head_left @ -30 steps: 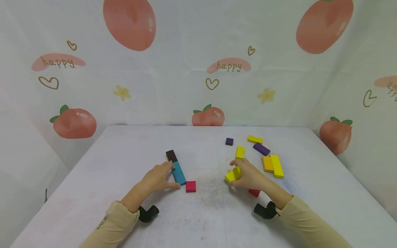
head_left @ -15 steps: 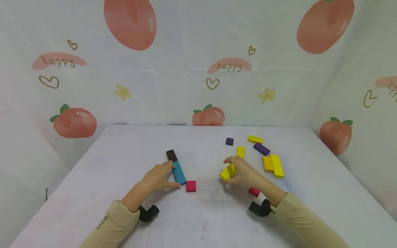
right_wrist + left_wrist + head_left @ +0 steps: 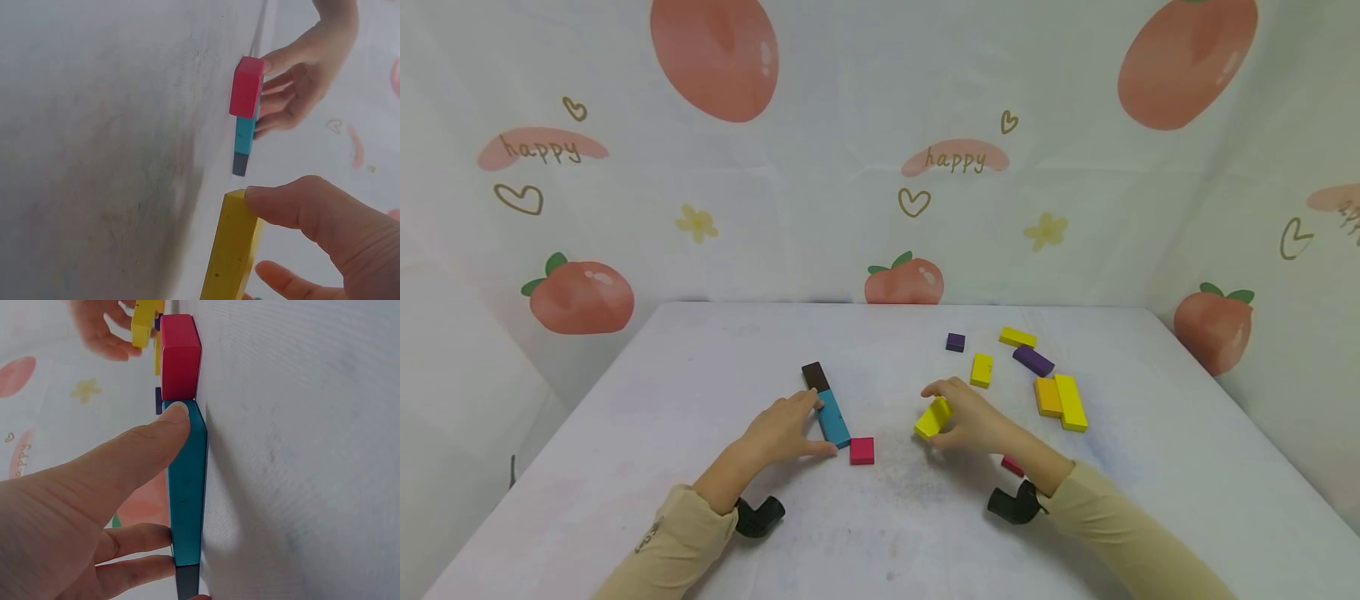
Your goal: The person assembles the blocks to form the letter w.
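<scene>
The left hand (image 3: 781, 429) has its fingers spread along the blue block (image 3: 833, 421), which lies flat on the worktop (image 3: 887, 533); the left wrist view shows the thumb touching its near end and 2 fingers at its far part. The black block (image 3: 816, 377) sits end to end with the blue block, beyond it. The red block (image 3: 862, 451) lies at the blue block's near end, meeting it at a corner.

To the right, the right hand (image 3: 977, 417) pinches the held yellow block (image 3: 932, 419) between thumb and fingers, with the block tilted and its front end pointing toward the red block, apart from it. In the right wrist view the thumb presses near the end of this block.

Another red block (image 3: 1012, 465) is partly hidden behind the right forearm. Beyond the right hand lie 6 more blocks: a short yellow block (image 3: 981, 370), a small purple block (image 3: 955, 342), a far yellow block (image 3: 1017, 337), a long purple block (image 3: 1033, 361) just beside that, and an orange block (image 3: 1048, 397) side by side with a long yellow block (image 3: 1071, 402). Behind the worktop hangs a white cloth (image 3: 820, 183) printed with fruit, hearts and "happy".
</scene>
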The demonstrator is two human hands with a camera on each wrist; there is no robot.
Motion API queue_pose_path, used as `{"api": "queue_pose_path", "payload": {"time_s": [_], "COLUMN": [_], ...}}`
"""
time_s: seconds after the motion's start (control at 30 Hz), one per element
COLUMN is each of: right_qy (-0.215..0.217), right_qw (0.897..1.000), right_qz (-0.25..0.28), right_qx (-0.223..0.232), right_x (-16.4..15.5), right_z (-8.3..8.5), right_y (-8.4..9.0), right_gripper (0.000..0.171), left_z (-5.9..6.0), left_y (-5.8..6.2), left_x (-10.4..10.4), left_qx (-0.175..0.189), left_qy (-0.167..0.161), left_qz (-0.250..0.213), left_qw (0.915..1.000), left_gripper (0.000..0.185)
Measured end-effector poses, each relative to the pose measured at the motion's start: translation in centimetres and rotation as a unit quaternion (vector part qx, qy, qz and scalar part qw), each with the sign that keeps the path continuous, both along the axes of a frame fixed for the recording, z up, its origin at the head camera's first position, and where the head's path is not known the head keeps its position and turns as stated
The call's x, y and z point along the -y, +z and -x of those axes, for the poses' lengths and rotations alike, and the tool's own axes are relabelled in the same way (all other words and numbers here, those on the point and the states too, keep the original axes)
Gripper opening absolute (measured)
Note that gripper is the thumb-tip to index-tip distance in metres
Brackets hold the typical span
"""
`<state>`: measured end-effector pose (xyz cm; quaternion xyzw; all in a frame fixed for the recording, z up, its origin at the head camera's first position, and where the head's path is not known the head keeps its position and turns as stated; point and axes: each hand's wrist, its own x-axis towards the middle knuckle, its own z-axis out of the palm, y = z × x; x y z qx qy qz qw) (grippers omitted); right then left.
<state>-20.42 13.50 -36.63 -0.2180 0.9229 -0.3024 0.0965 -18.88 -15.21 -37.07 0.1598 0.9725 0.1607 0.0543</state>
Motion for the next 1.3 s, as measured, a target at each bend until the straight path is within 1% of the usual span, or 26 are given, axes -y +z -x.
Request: {"api": "queue_pose_path", "payload": {"time_s": [0.27,0.4,0.6,1.03,1.3], "right_qy": [0.017,0.024,0.025,0.028,0.037], "right_qw": [1.000,1.000,0.999,0.999,0.999], "right_qz": [-0.001,0.007,0.011,0.008,0.013], "right_qx": [0.004,0.012,0.019,0.031,0.037], "right_x": [0.9,1.4,2.0,3.2,4.0], "right_z": [0.2,0.2,0.4,0.5,0.7], "right_y": [-0.1,-0.1,-0.3,-0.4,-0.4], "right_gripper": [0.058,0.061,0.062,0.058,0.056], "left_z": [0.0,0.0,0.0,0.1,0.1], "left_y": [0.0,0.0,0.0,0.0,0.0], "left_x": [0.0,0.0,0.0,-0.1,-0.1], "left_qx": [0.002,0.002,0.000,-0.001,0.004], "left_qy": [0.001,0.001,0.000,0.002,0.007], "left_qz": [-0.001,0.000,0.001,0.004,0.008], "left_qw": [1.0000,1.0000,1.0000,1.0000,0.9999], "left_gripper": [0.073,0.072,0.072,0.078,0.077]}}
